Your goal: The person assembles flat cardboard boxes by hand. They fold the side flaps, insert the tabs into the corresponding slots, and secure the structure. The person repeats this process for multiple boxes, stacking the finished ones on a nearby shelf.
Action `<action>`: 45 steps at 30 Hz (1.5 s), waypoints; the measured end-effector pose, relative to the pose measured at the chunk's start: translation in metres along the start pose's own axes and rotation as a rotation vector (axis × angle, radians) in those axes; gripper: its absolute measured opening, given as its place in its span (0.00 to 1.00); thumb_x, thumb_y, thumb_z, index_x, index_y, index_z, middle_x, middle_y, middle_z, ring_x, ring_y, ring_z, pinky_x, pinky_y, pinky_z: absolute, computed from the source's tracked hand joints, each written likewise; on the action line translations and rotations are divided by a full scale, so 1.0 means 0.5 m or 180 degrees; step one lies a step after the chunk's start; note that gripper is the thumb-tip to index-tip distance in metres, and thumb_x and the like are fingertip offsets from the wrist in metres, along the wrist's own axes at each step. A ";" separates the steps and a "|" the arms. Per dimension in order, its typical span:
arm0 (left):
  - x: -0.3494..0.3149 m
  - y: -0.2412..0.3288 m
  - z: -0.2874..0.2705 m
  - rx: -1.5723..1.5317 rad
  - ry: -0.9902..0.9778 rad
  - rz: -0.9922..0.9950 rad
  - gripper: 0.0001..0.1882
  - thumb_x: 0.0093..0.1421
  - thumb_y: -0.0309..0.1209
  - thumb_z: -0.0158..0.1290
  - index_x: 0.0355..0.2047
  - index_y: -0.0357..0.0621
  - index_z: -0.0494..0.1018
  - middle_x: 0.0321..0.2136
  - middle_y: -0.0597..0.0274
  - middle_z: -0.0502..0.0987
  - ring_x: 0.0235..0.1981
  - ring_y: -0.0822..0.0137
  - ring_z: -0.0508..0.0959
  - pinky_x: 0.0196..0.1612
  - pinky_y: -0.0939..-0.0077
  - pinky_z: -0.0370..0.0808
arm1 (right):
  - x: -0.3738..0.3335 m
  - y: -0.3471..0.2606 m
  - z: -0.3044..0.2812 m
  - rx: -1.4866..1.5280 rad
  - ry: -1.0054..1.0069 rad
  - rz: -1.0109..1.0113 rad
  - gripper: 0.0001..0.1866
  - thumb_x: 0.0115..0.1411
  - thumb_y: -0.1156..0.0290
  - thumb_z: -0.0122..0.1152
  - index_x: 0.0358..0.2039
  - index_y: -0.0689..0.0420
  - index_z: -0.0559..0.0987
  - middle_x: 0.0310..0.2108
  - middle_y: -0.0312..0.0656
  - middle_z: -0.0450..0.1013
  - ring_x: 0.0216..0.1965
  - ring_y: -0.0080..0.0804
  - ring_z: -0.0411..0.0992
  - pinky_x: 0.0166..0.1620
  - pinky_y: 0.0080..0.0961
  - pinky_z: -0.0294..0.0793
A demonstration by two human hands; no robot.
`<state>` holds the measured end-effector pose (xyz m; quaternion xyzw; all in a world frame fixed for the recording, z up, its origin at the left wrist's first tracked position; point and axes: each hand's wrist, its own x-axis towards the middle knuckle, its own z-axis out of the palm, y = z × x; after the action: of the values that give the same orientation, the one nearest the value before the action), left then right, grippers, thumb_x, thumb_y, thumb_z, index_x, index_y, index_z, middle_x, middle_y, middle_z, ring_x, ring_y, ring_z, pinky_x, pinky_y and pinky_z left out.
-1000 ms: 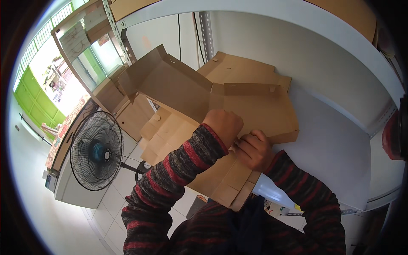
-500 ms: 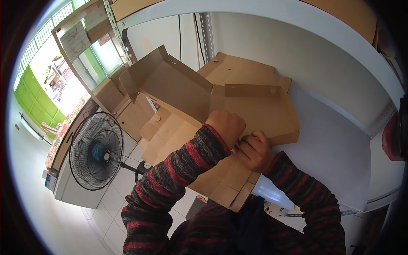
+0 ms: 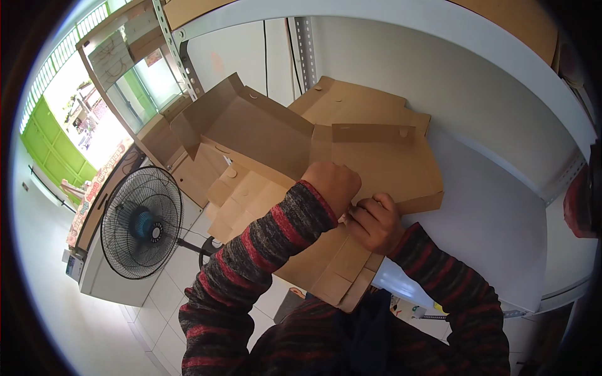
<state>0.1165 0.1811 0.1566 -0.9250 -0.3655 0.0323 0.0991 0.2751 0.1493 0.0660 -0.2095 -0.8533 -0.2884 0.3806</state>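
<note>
A brown cardboard box (image 3: 389,160), partly folded, lies open in front of me with its lid panel (image 3: 263,128) raised at the left. My left hand (image 3: 332,187) is closed at the box's near corner, knuckles up, over the cardboard wall. Close beside it, my right hand (image 3: 375,220) has its fingers curled on the near side wall. The fingertips of both hands meet at that corner, and the flap between them is mostly hidden. Flat unfolded cardboard sheets (image 3: 326,269) lie beneath the box, and another sheet (image 3: 360,100) lies behind it.
A pale shelf surface (image 3: 489,207) extends right of the box, with a white shelf beam (image 3: 401,14) overhead. To the left stands a black pedestal fan (image 3: 141,222). A dark red object (image 3: 578,210) is at the right edge. A wooden cabinet with glass (image 3: 150,81) stands back left.
The raised lid panel has tipped slightly outward to the left and down. Both hands keep nearly the same place and grip at the box corner.
</note>
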 end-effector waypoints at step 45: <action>-0.043 0.073 0.018 0.0241 0.0835 -0.0320 0.03 0.45 0.26 0.57 0.21 0.44 0.72 0.15 0.63 0.74 0.20 0.64 0.79 0.21 0.73 0.70 | -0.005 0.019 -0.002 0.0900 -0.0092 0.1051 0.10 0.45 0.71 0.66 0.28 0.59 0.76 0.31 0.40 0.72 0.34 0.37 0.72 0.41 0.38 0.67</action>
<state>0.1243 0.1419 0.1401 -0.8974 -0.3938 -0.0801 0.1823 0.2827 0.1554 0.0680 -0.2951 -0.8447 -0.0965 0.4360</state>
